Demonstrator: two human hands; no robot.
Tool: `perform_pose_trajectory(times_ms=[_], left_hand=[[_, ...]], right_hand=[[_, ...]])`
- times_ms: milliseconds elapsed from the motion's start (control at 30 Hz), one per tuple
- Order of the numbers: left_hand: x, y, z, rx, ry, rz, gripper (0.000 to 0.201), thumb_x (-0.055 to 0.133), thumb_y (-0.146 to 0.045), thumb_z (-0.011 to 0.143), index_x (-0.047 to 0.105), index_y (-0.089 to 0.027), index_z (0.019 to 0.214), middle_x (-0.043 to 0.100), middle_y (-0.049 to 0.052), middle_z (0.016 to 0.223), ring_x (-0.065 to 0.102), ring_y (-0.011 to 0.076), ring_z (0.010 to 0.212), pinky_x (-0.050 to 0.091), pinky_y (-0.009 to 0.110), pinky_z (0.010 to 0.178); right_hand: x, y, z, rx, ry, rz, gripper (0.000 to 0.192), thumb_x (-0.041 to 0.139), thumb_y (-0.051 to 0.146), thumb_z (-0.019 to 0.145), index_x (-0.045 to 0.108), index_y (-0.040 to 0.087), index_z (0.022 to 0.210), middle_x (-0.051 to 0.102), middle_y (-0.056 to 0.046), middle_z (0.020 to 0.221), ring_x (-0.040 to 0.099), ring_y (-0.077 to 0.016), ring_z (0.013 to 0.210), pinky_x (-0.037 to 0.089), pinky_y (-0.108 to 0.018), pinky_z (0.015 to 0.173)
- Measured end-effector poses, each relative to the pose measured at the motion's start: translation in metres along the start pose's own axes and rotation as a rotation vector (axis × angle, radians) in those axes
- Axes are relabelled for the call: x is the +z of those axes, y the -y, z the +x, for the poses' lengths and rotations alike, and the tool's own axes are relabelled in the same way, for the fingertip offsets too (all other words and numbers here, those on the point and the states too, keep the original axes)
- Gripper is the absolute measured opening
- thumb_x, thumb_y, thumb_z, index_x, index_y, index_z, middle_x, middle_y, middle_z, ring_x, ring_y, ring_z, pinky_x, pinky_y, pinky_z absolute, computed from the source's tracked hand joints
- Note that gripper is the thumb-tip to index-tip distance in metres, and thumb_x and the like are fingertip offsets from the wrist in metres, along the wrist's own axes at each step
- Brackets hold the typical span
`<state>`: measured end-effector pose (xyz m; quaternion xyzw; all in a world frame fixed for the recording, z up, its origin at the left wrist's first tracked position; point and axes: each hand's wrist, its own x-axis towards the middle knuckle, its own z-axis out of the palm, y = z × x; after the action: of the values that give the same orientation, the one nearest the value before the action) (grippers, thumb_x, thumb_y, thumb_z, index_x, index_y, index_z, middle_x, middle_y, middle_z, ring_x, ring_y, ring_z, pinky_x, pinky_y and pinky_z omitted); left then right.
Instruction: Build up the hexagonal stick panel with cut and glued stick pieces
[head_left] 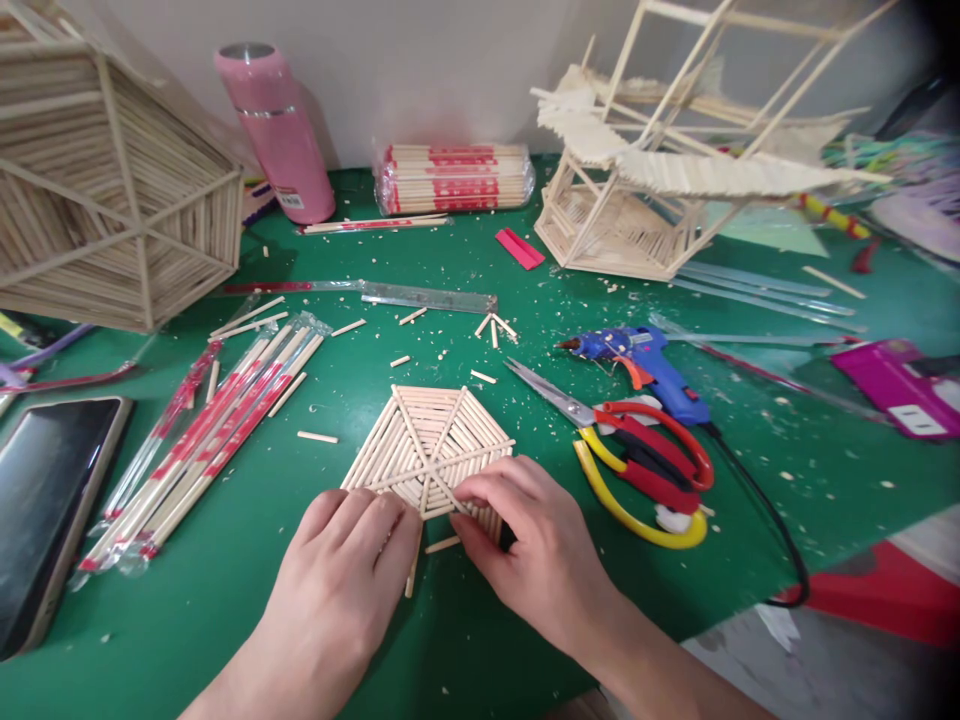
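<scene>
Panel (431, 428), one: pale sticks laid in rings between crossing spokes, flat on the green worktop (176, 610), directly before me, under both my hands.

Left fingers (358, 520): mine, bent and close together, resting over the panel's lower left edge; tips hidden, so I cannot tell whether they grip.

Right fingers (495, 490): mine, thumb and index pinched on a spoke end at the panel's lower right.

Scissors (577, 408), one pair: red and yellow handles, blades slightly parted, near my right hand.

Glue gun (637, 348), one: blue, orange trigger, on its side just beyond the scissors; black cord (772, 530) trailing right.

Wrapped sticks (214, 440): red bands, slanting at left, beside a phone (56, 510), screen dark.

Offcuts (318, 437): short, scattered around the panel.

Rear, left to right: large stick structure (176, 185), paler spokes; pink bottle (285, 155), upright, top open; stick pack (454, 180), in clear film; stick model (630, 215), open framing above.

Red piece (519, 250), one: between pack and model.
</scene>
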<state>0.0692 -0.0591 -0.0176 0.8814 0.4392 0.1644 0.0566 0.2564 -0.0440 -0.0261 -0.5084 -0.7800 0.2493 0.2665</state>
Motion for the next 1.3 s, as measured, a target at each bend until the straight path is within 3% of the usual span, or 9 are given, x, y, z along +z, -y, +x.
perform_pose_trajectory(times_ms=[300,567,1300], left_hand=[[0.001,-0.003,0.002,0.034,-0.072,0.091,0.035,0.026,-0.014,0.092,0.060,-0.013,0.083,0.058,0.007,0.074,0.049,0.0197,0.070,0.034,0.035,0.067],[0.003,-0.005,-0.002,0.036,-0.088,0.116,0.031,0.029,-0.013,0.090,0.061,-0.011,0.089,0.059,0.009,0.078,0.048,0.0210,0.074,0.036,0.036,0.069],[0.000,-0.012,0.005,0.031,-0.099,0.165,0.037,0.028,-0.012,0.088,0.063,-0.014,0.075,0.060,0.007,0.069,0.048,0.0209,0.066,0.034,0.039,0.068]], right_hand=[[-0.001,0.000,-0.002,0.000,0.000,0.024,0.012,0.055,0.010,0.077,0.056,0.020,0.085,0.058,-0.003,0.080,0.053,-0.0190,0.076,0.043,-0.032,0.065],[0.000,-0.001,-0.001,-0.012,-0.019,0.018,0.013,0.056,0.010,0.077,0.056,0.020,0.086,0.058,-0.003,0.081,0.053,-0.0193,0.076,0.043,-0.032,0.066],[0.001,-0.001,-0.001,-0.011,-0.009,0.014,0.012,0.055,0.012,0.078,0.057,0.020,0.087,0.059,-0.003,0.081,0.053,-0.0191,0.077,0.044,-0.033,0.067]])
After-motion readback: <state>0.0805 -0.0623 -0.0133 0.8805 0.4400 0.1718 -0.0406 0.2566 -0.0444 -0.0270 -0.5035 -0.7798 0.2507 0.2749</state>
